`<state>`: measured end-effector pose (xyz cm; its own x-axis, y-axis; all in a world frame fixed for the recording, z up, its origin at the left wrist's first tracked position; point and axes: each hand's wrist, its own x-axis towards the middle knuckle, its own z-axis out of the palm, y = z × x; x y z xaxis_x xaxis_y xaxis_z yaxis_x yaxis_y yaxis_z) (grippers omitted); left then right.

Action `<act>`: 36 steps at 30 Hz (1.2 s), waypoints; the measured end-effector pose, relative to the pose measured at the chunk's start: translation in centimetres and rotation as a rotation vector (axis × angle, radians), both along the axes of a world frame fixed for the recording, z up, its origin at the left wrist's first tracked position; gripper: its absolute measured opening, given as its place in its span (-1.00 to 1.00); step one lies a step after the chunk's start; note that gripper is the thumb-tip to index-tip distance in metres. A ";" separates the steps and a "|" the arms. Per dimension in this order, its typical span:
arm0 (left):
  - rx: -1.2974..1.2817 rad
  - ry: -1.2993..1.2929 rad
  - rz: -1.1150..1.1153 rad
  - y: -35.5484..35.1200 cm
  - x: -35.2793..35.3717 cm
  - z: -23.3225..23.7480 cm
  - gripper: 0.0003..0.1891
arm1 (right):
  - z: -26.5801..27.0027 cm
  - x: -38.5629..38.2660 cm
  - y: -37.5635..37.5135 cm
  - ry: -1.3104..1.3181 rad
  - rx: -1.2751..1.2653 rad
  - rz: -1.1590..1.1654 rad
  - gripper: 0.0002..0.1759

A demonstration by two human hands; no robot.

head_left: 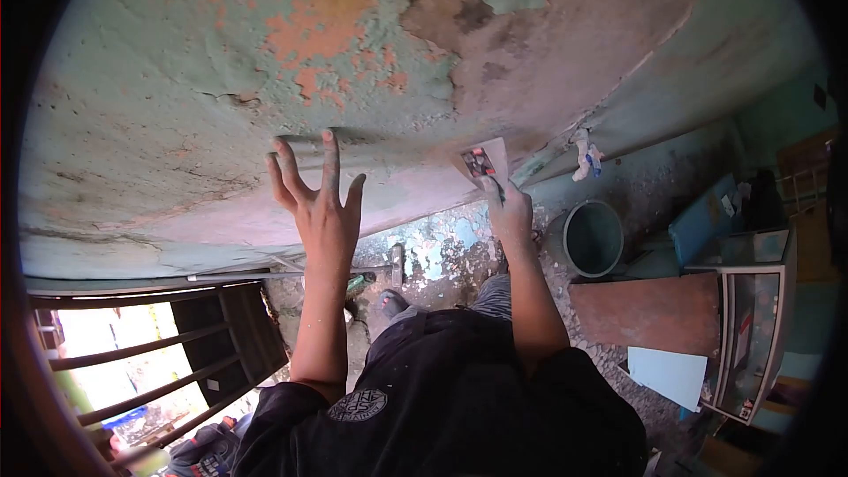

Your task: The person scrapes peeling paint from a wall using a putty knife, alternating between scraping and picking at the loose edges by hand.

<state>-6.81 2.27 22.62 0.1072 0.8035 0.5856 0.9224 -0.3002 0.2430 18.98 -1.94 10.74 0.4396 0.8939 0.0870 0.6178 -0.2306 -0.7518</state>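
My left hand [320,203] is raised with its fingers spread, the fingertips right at the peeling green wall [177,53]. Greyish dust coats its fingers. Farther right, my right hand [510,212] grips a thin, flat, pale scraper [491,157] with a dark and red printed label. The thumb lies over its lower part, and its wide edge overlaps the wall in this view. Orange and brown patches [318,31] show where paint has flaked off above my hands.
A pipe with a tap [583,155] runs along the wall at right. Below it stand a grey bucket [593,238], a brown board [649,309] and a glass-sided cabinet [751,336]. Window bars [150,349] are at lower left. A long-handled tool [397,265] lies near my feet.
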 end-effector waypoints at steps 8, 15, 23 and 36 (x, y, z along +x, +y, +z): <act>0.019 0.043 0.025 0.1 0.4 -0.2 -0.05 | 0.2 2.8 2.5 -0.054 -0.072 0.132 -0.35; 0.024 0.000 0.028 -0.1 1.5 -0.3 -0.02 | 1.9 3.4 2.5 -0.208 -0.115 0.128 -0.36; 0.067 -0.214 0.099 -0.5 0.5 1.4 -0.07 | -2.4 1.2 1.7 0.701 0.261 0.035 -0.66; 0.221 0.059 0.227 2.2 -0.5 -1.1 0.17 | -4.1 -3.2 2.1 0.928 0.294 -0.166 -0.65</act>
<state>-7.29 4.45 21.56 -0.0211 0.6651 0.7465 0.9823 -0.1251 0.1393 15.76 0.13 6.66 0.5637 0.8127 -0.1476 -0.2695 0.0121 -0.9629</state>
